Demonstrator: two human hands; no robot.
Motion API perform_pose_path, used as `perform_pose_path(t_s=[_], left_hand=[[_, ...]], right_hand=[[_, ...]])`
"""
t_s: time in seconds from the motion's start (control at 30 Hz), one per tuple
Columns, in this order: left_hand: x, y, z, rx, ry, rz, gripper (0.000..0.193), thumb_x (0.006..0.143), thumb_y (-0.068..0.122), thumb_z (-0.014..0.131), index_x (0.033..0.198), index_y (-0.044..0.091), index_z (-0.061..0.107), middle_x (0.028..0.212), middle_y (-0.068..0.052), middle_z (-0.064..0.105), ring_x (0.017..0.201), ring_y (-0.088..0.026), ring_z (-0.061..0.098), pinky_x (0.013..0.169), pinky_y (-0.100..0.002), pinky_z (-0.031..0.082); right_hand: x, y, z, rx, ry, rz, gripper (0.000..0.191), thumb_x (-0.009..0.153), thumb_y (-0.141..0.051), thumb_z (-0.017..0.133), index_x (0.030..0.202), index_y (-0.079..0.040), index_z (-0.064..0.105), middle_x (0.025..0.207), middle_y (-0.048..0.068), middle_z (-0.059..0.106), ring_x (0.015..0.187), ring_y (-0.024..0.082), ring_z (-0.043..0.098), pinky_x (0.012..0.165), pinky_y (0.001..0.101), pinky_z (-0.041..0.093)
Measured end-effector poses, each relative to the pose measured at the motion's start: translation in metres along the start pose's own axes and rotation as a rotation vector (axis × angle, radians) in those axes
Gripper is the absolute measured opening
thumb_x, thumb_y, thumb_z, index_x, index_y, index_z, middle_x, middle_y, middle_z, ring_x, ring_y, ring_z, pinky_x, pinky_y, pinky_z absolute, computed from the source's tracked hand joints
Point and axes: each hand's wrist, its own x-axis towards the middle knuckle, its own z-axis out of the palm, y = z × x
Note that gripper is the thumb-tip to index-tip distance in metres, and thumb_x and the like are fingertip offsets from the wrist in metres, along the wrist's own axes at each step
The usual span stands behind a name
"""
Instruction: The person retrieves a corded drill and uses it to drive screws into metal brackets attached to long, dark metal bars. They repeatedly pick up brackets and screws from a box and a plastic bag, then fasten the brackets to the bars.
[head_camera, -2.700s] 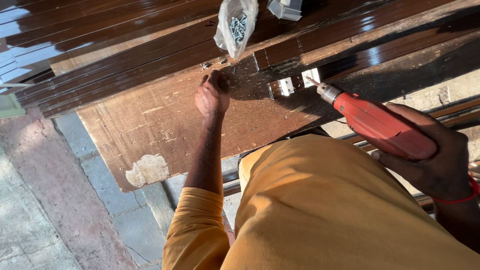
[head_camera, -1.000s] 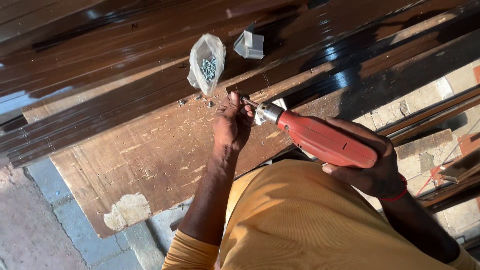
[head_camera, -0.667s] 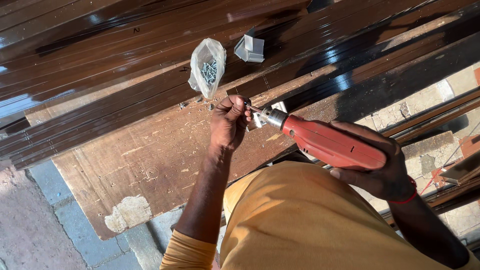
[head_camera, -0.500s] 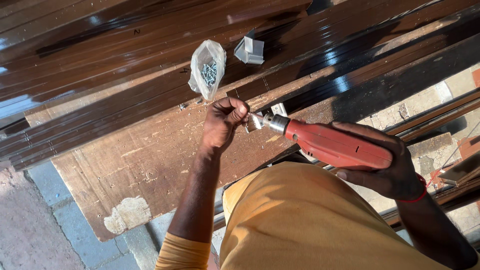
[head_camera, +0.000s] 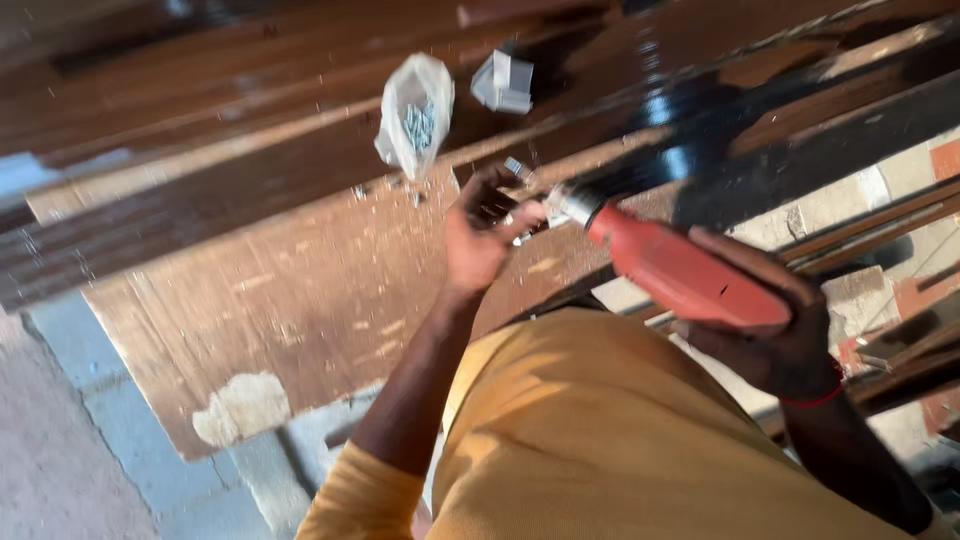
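My right hand grips a red power drill whose metal chuck points left over the brown board. My left hand is lifted off the board right at the chuck, fingers curled around small metal pieces, likely screws or a bracket, touching the drill's tip. A clear plastic bag of screws lies just above the left hand on the dark wooden slats. A small white bracket piece sits to the bag's right. The view is blurred.
Long dark polished wooden slats run across the top. The board has a pale chipped patch near its lower edge. Grey paving lies at lower left; more bars and rubble at right. My yellow shirt fills the bottom.
My left hand has lifted from the board and come up to the drill's chuck with small metal pieces. The drill stays in my right hand; the camera has shifted and blurred.
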Motion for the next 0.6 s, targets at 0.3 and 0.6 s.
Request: perform_pose_path(t_s=[0.3,0.6], left_hand=[[0.005,-0.075,-0.001,0.99,-0.115,0.139,0.108,0.07,0.058,0.09,0.152,0.014,0.036,0.133,-0.02,0.061,0.116,-0.039,0.062,0.096,-0.051,0.055],[0.003,-0.145,-0.016,0.875,-0.066,0.16,0.067,0.08,0.05,0.089,0.134,0.021,0.06,0.112,-0.01,0.07,0.073,-0.02,0.068,0.061,-0.038,0.064]], right_hand=[[0.018,-0.034,0.017,-0.561,-0.05,0.149,0.075,0.065,-0.018,0.085,0.137,-0.016,0.065,0.115,0.012,0.076,0.098,0.022,0.076,0.084,0.0342,0.059],[0.027,-0.036,0.028,-0.706,-0.098,0.172,0.076,0.062,-0.022,0.086,0.135,-0.016,0.066,0.108,0.013,0.077,0.09,0.026,0.077,0.077,0.0361,0.06]])
